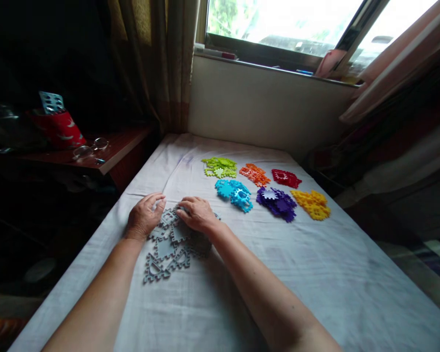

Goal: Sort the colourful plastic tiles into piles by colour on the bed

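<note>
Grey interlocking plastic pieces (165, 248) lie in a loose heap on the white sheet, some square and some triangular. My left hand (145, 215) rests at the heap's upper left edge, fingers apart and slightly curved, holding nothing. Over the top of the heap is my right hand (196, 213), its fingers bent down onto the grey pieces; whether it grips one is hidden. Farther back lie separate piles: lime green (220, 167), orange (255, 174), red (286, 178), light blue (234, 193), purple (277, 203) and yellow (311, 204).
The white sheet (315, 283) covers a bed-like surface against the wall under a window. At the left, a dark red wooden table (128, 144) bears a red container (60, 128) and eyeglasses (91, 148). Curtains hang left of the window, cloths at the right.
</note>
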Demonstrator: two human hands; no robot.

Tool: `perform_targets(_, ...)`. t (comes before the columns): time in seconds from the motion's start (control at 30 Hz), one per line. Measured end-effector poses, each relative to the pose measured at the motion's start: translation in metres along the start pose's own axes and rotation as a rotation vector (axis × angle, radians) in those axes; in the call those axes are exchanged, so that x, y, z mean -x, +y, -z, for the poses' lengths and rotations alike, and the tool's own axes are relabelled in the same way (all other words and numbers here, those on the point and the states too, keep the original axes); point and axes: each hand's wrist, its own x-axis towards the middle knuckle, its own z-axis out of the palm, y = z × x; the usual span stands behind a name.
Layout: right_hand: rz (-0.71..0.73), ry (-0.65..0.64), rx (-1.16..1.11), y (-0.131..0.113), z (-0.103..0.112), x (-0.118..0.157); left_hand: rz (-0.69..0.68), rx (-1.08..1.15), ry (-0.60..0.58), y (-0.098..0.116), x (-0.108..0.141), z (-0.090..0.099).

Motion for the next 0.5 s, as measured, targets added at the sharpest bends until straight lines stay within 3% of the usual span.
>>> perform_targets(0.17, -0.082, 0.165, 0.003, 0.02, 0.007, 0.045, -0.08, -0.097, -0.047, 0.014, 0.003, 0.009)
perform_targets(0.33, -0.227, 0.251, -0.052, 0.058, 0.009, 0.087, 0.025, -0.221, -0.338, 0.03, 0.013, 0.015)
perform_targets(0.5, -0.274, 0.248, -0.07, 0.055, 0.005, 0.097, 0.054, -0.332, -0.47, 0.058, 0.051, 0.018)
